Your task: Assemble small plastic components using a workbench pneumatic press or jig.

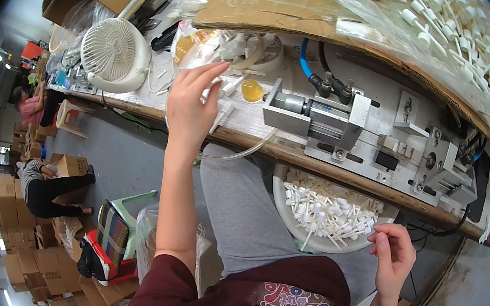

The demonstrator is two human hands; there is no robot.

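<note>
Raised over the near edge of the bench, my left hand (193, 100) has its thumb and fingers closed together. A small white plastic part shows between them; its full shape is hidden by the fingers. Close to its fingertips, a white capped stick (232, 85) and a round yellow piece (252, 91) are on the bench. To their right stands a metal clamping fixture (318, 114) with a cylinder and rods. My right hand (393, 259) hovers by the right rim of a white basin (279, 204), fingers loosely curled and nothing visible in them. White capped sticks (329, 217) fill the basin.
A white fan (115, 54) and rolls of tape (264, 53) sit behind my left hand. Cardboard (264, 10) and a heap of white sticks (459, 32) cover the back. A clear tube (245, 152) hangs off the bench edge. Two people are at far left, near cartons (48, 263).
</note>
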